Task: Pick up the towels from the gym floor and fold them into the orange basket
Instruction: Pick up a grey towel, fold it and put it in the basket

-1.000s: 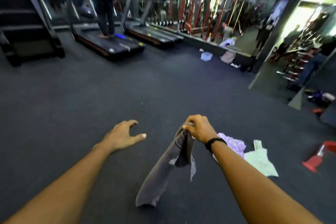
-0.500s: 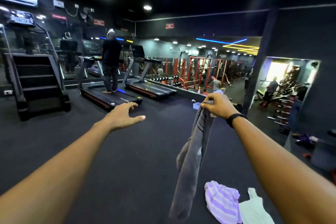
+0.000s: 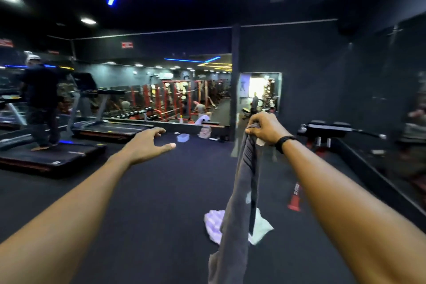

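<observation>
The right hand (image 3: 265, 130) clenches the grey towel (image 3: 239, 205) by its top, hanging long above the floor (image 3: 149, 214). The left hand (image 3: 147, 145) is released, empty; it should catch a corner and spread the towel flat before folding.

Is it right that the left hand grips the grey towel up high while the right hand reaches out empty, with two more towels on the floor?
Not quite: the hands are swapped. The head view shows the right hand gripping the grey towel and the left hand reaching out empty. The purple towel and white towel do lie on the floor.
</observation>
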